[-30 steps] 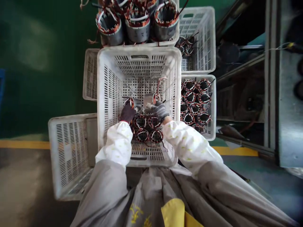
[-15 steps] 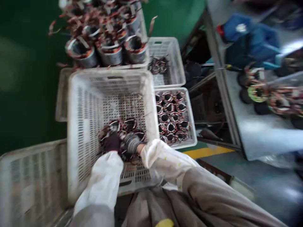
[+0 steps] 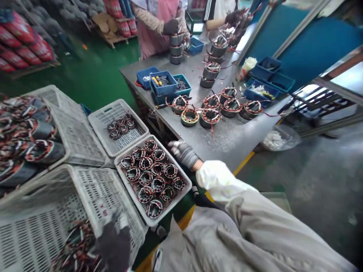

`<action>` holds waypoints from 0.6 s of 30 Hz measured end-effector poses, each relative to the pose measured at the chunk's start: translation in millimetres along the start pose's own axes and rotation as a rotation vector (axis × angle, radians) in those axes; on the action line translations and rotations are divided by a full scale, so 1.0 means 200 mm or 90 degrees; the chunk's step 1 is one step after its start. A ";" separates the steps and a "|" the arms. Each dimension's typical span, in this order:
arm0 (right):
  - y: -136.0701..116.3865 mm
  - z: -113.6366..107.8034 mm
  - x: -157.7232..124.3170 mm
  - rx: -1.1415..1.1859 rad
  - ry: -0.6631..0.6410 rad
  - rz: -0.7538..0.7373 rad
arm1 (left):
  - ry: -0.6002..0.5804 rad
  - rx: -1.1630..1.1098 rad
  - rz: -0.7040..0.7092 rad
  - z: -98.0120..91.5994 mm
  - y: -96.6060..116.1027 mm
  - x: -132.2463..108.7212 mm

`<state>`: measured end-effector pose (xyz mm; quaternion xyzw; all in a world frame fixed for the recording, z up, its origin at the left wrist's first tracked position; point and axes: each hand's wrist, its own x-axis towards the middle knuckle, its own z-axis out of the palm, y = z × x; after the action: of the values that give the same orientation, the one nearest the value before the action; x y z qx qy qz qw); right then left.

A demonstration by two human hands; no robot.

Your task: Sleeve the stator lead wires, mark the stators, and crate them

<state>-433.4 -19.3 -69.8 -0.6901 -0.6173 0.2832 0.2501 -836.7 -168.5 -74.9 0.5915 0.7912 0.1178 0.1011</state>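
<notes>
Stators in crate near right hand, fingers loosely extended, empty; left hand blurred, cannot tell its fingers.

Red sacks, upper left; clear plastic bag, right.

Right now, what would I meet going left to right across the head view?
Stacked red sacks at far left, dark-gloved left hand, lowest coil in the packed crate, grey-gloved right hand, cup of white pieces, clear bag.
</notes>
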 end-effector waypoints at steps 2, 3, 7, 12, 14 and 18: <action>0.28 -0.38 0.17 -0.092 0.111 0.096 | 0.007 -0.141 0.164 0.11 0.46 0.04; 0.42 -0.55 0.24 -0.121 0.177 0.147 | 0.006 -0.169 0.261 0.17 0.71 0.08; 0.88 -1.11 0.41 -0.252 0.255 0.327 | -0.022 -0.155 0.581 0.38 1.72 0.26; 1.21 -1.35 0.49 -0.303 0.095 0.348 | -0.207 0.065 0.728 0.63 2.69 0.42; 1.26 -1.34 0.49 -0.347 0.019 0.321 | -0.270 0.145 0.709 0.72 2.88 0.44; 1.26 -1.26 0.34 -0.419 -0.022 0.248 | -0.341 0.218 0.677 0.82 2.91 0.39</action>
<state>-73.6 20.1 -69.6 -0.8330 -0.5365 0.1240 -0.0537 -278.3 75.1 -54.2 0.9217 0.3428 -0.1293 0.1273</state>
